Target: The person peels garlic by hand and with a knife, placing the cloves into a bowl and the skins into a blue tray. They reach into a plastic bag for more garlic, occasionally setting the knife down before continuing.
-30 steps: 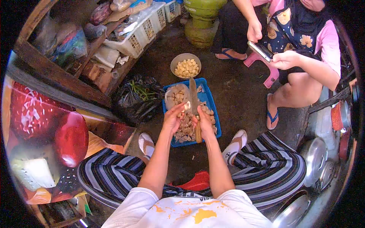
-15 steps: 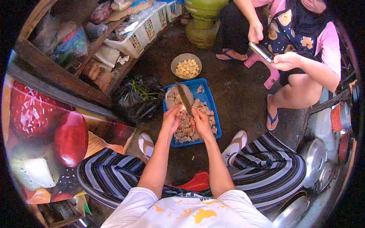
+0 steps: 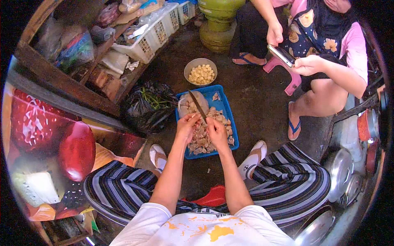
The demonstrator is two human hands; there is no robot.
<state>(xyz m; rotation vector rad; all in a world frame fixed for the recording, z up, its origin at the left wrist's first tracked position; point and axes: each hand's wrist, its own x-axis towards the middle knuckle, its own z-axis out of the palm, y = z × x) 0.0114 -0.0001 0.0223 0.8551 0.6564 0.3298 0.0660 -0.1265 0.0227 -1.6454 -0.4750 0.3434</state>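
Note:
My right hand [image 3: 216, 131] grips a knife [image 3: 198, 105], its long blade slanting up and to the left. Close beside it, my left hand [image 3: 187, 126] is closed in a pinch on a small garlic clove, mostly hidden by the fingers. Both hands are over a blue tray [image 3: 229, 107] of unpeeled garlic cloves and loose skins [image 3: 204, 141]. A clear plastic bag of garlic [image 3: 186, 105] lies in the tray's far left part. Just beyond the tray stands a bowl [image 3: 187, 74] with peeled garlic cloves [image 3: 202, 74].
A black plastic bag with green stalks [image 3: 150, 102] lies left of the tray. Another person sits at the right, holding a phone [image 3: 281, 55], near a pink stool [image 3: 293, 82]. A green gas cylinder [image 3: 219, 24] stands at the back; metal pot lids [image 3: 340, 170] are at right.
The knife has turned slightly in my right hand, so its blade now looks narrower. My left fingers have shifted a little around the clove. The tray and bowl stay put.

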